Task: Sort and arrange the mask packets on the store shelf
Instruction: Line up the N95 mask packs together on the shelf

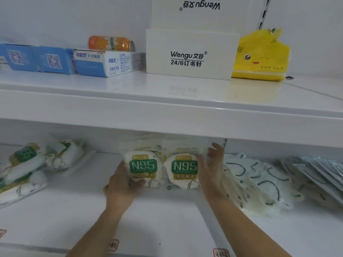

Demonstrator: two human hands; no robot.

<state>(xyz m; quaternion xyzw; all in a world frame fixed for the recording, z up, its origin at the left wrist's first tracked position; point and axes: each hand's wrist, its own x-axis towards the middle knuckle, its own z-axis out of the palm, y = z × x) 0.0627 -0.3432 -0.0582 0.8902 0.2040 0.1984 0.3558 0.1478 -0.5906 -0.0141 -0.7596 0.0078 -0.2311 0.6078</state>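
On the lower shelf (167,210), the left hand (120,186) has its fingers (138,182) curled around the bottom corner of the left N95 mask packet (143,166). The right hand (211,169) lies flat against the right side of the right N95 mask packet (183,168), with its fingers straight and a little apart, pointing up. Both packets stand up side by side, touching, with their green labels facing out. More packets seem to stand behind them, but that is hard to tell. I think the person is squeezing this small row together so it stands neat and straight. Far to the left lies a messy pile of N95 packets (26,164), flat and tilted. Just to the right lies a heap of clear mask packets (259,180) with dark ear loops, and past those some grey packets (319,171). Next, the hands likely need to let go gently so the row does not fall, then fetch the loose packets on the left. Up above, the top shelf (167,101) holds a Wengu staple box (191,54), blue boxes (55,60), an orange can (111,43) and a yellow tissue pack (259,56).
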